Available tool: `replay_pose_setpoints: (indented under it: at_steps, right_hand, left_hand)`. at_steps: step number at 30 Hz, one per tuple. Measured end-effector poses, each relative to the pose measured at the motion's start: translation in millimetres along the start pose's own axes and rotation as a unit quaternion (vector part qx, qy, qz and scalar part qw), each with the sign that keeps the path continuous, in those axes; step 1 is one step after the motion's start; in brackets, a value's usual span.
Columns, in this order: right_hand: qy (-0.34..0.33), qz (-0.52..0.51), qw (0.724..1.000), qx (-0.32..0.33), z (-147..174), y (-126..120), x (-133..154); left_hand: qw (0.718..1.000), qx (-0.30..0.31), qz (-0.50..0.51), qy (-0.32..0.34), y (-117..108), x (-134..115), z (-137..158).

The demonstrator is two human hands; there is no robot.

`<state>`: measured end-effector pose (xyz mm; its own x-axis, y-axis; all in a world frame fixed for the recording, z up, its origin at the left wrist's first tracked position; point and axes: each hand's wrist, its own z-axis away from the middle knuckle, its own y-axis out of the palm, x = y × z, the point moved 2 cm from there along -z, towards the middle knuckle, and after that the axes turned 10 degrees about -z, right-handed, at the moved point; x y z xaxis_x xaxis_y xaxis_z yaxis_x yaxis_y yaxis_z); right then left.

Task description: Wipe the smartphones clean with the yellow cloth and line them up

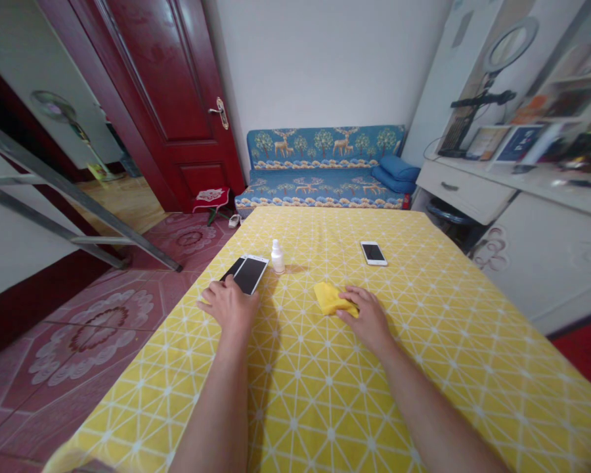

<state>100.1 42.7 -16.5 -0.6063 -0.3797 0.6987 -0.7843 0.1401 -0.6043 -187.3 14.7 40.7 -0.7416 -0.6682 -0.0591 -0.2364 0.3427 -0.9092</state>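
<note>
My left hand is over the near end of a white smartphone, thumb at its right side and fingers curled at its left. A dark smartphone lies against the white one's left side, partly covered by it and by my fingers. Just right of these phones stands a small white bottle, upright with its cap on. My right hand pinches a folded yellow cloth at its right end, low over the table. Farther back on the right, another white smartphone lies screen up, apart from both hands.
A yellow patterned tablecloth covers the table. Beyond its far edge is a blue sofa with deer and trees. A white cabinet with a ring light stands right. A metal ladder-like frame and red door are left.
</note>
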Motion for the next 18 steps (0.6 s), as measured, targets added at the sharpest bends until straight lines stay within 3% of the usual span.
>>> replay_pose_setpoints:
  at_steps: [12,15,18]
  right_hand:
    - [0.001,-0.003,1.0,0.002,0.0,-0.1,0.7]
    - [-0.002,-0.008,1.0,-0.004,-0.1,0.4,0.6]
    - [-0.004,-0.02,1.0,-0.014,-0.5,1.4,0.1]
  left_hand:
    - [0.998,-0.015,0.061,-0.024,1.8,0.8,-1.7]
    - [0.989,-0.053,0.131,-0.049,-0.3,5.1,-5.4]
    - [0.954,-0.101,0.279,-0.035,-5.1,3.2,-7.4]
